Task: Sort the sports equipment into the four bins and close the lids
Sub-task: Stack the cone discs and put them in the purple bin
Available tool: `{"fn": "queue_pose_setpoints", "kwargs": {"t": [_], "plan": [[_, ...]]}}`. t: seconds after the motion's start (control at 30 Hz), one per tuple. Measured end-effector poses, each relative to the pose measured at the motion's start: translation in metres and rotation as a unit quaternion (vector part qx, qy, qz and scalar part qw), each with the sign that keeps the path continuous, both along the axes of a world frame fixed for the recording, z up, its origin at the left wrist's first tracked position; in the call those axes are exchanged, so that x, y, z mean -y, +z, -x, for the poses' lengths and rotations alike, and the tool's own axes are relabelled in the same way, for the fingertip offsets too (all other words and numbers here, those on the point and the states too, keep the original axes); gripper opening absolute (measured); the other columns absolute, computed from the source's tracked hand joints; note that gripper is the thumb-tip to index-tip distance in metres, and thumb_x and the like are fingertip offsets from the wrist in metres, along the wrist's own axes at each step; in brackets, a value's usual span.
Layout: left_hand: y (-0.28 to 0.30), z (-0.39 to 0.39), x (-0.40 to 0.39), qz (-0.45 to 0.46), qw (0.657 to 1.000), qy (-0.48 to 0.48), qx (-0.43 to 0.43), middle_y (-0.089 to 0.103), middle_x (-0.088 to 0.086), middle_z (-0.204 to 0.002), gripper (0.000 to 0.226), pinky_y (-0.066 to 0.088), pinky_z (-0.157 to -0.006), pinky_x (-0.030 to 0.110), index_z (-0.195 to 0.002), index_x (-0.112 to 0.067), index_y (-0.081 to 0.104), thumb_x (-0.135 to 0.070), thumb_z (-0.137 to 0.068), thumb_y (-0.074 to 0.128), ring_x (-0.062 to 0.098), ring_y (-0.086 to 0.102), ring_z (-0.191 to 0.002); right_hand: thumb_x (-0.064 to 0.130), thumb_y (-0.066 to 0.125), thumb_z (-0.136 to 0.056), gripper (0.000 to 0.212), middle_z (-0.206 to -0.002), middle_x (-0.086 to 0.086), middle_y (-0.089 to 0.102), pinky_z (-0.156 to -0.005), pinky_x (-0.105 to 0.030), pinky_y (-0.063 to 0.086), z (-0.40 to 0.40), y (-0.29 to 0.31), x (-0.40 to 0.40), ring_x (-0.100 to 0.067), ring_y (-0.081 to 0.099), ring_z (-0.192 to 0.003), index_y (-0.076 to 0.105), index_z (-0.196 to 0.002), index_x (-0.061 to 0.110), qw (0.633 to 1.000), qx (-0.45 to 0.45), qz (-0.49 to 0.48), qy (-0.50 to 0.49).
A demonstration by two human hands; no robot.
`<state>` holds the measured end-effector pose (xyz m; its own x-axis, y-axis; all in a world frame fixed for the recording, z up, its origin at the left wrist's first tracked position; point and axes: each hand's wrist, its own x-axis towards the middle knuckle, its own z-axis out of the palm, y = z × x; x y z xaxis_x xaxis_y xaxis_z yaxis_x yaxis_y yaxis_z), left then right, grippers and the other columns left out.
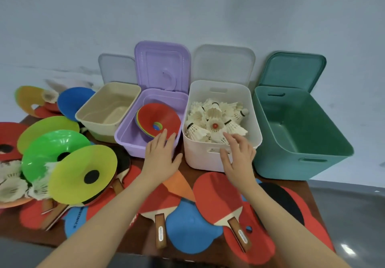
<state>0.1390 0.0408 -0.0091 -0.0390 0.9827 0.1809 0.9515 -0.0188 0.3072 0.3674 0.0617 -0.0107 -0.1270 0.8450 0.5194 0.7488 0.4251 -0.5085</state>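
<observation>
Both hands are empty with fingers loosely spread: the left hand [160, 153] reaches over the front rim of the purple bin [127, 140], near the stacked cones [158, 120] inside, and the right hand [237, 153] hovers at the white bin [257, 126] of shuttlecocks [214, 122]. The beige bin [98, 122] and green bin [302, 149] stand open, while paddles [216, 199], more cones and shuttlecocks lie scattered on the counter [187, 161]

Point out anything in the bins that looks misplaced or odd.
Nothing stands out. The purple bin holds only stacked cones, the white bin only shuttlecocks; the beige bin and green bin show nothing inside.
</observation>
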Motion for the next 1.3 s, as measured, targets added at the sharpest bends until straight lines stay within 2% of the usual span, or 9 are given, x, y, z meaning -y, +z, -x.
{"fn": "queue_pose_setpoints", "kwargs": {"t": [0.2, 0.3, 0.43, 0.53, 0.63, 0.73, 0.9, 1.17, 1.3], "plan": [[-0.016, 0.032, 0.034, 0.087, 0.992, 0.087, -0.006, 0.02, 0.017, -0.152, 0.075, 0.021, -0.107, 0.046, -0.147, -0.015, 0.023, -0.051, -0.083, 0.039, 0.035, 0.026, -0.135, 0.033, 0.042, -0.091, 0.035, -0.104, -0.002, 0.059, -0.085, -0.029, 0.036, 0.037, -0.021, 0.027, -0.021, 0.054, -0.095, 0.059, -0.115, 0.013, 0.997, -0.028, 0.044, 0.062], [-0.025, 0.05, 0.045, 0.124, 0.987, 0.105, -0.013, 0.036, 0.016, -0.142, 0.071, 0.036, -0.096, 0.044, -0.146, -0.011, 0.021, -0.04, -0.087, 0.049, 0.036, 0.044, -0.121, 0.036, 0.045, -0.09, 0.036, -0.104, -0.002, 0.059, -0.083, -0.033, 0.039, 0.053, -0.039, 0.039, -0.025, 0.056, -0.098, 0.06, -0.115, 0.014, 0.991, 0.027, 0.113, 0.066], [-0.038, 0.072, 0.053, 0.158, 0.983, 0.098, -0.004, 0.046, 0.015, -0.132, 0.062, 0.042, -0.089, 0.04, -0.145, -0.006, 0.024, -0.023, -0.091, 0.048, 0.033, 0.052, -0.113, 0.045, 0.043, -0.094, 0.057, -0.137, -0.005, 0.041, -0.097, -0.042, 0.029, 0.073, -0.062, 0.046, -0.03, 0.041, -0.122, 0.029, -0.144, 0.022, 0.943, 0.128, 0.306, 0.014], [-0.049, 0.085, 0.057, 0.14, 0.983, 0.089, 0.08, 0.043, 0.017, -0.129, 0.057, 0.044, -0.091, 0.042, -0.143, -0.005, 0.029, -0.01, -0.089, 0.048, 0.035, 0.05, -0.111, 0.044, 0.042, -0.095, 0.061, -0.142, -0.005, 0.038, -0.103, -0.045, 0.023, 0.085, -0.071, 0.051, -0.027, 0.036, -0.129, 0.019, -0.148, 0.024, 0.915, 0.124, 0.382, 0.024], [-0.056, 0.094, 0.06, 0.113, 0.98, 0.061, 0.155, 0.042, 0.016, -0.128, 0.055, 0.039, -0.097, 0.038, -0.142, -0.002, 0.032, -0.002, -0.089, 0.047, 0.033, 0.045, -0.115, 0.027, 0.049, -0.093, 0.048, -0.133, 0.0, 0.048, -0.103, -0.044, 0.031, 0.094, -0.076, 0.058, -0.021, 0.044, -0.122, 0.036, -0.138, 0.027, 0.93, 0.029, 0.364, 0.034], [-0.053, 0.102, 0.068, 0.051, 0.976, 0.01, 0.212, 0.046, 0.012, -0.121, 0.052, 0.034, -0.092, 0.022, -0.139, -0.004, 0.039, 0.001, -0.089, 0.048, 0.024, 0.047, -0.11, 0.018, 0.052, -0.091, 0.035, -0.118, 0.002, 0.06, -0.093, -0.041, 0.046, 0.103, -0.073, 0.067, -0.014, 0.056, -0.107, 0.052, -0.126, 0.024, 0.953, -0.093, 0.288, 0.023], [-0.036, 0.125, 0.083, -0.042, 0.966, -0.032, 0.255, 0.05, 0.009, -0.112, 0.045, 0.026, -0.084, 0.005, -0.134, -0.004, 0.047, 0.004, -0.09, 0.049, 0.002, 0.041, -0.097, 0.014, 0.056, -0.091, 0.035, -0.113, 0.007, 0.06, -0.082, -0.02, 0.045, 0.121, -0.06, 0.082, -0.008, 0.056, -0.099, 0.055, -0.124, 0.023, 0.959, -0.122, 0.254, 0.03], [-0.02, 0.191, 0.09, -0.113, 0.967, 0.037, 0.223, 0.052, 0.017, -0.108, 0.041, 0.026, -0.085, 0.004, -0.129, 0.007, 0.049, 0.009, -0.088, 0.05, -0.001, 0.038, -0.095, -0.003, 0.055, -0.083, 0.042, -0.092, 0.013, 0.058, -0.068, -0.005, 0.038, 0.197, -0.039, 0.079, 0.006, 0.052, -0.08, 0.058, -0.117, 0.02, 0.951, -0.168, 0.249, 0.069], [-0.016, 0.223, 0.087, -0.099, 0.973, 0.089, 0.186, 0.053, 0.019, -0.113, 0.039, 0.026, -0.086, 0.009, -0.129, 0.008, 0.048, 0.007, -0.089, 0.05, 0.021, 0.047, -0.1, 0.0, 0.055, -0.083, 0.041, -0.083, 0.014, 0.056, -0.062, -0.009, 0.037, 0.231, -0.031, 0.063, 0.002, 0.05, -0.072, 0.055, -0.105, 0.034, 0.944, -0.182, 0.249, 0.114]]}}
